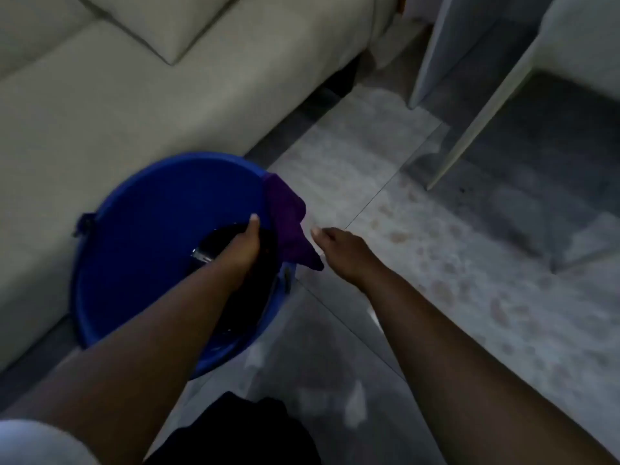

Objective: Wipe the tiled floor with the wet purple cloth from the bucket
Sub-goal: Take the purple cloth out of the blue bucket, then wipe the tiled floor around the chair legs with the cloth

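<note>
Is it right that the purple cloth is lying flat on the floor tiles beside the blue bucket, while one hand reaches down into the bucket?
Not quite. In the head view the purple cloth is not on the tiled floor; it is draped over the rim of the blue bucket, on the side nearest the right hand. The rest holds: the left hand does reach down into the bucket.

I see beige sofa upper left, cushion on it. Pale table legs upper right. Grey chair behind them.
</note>
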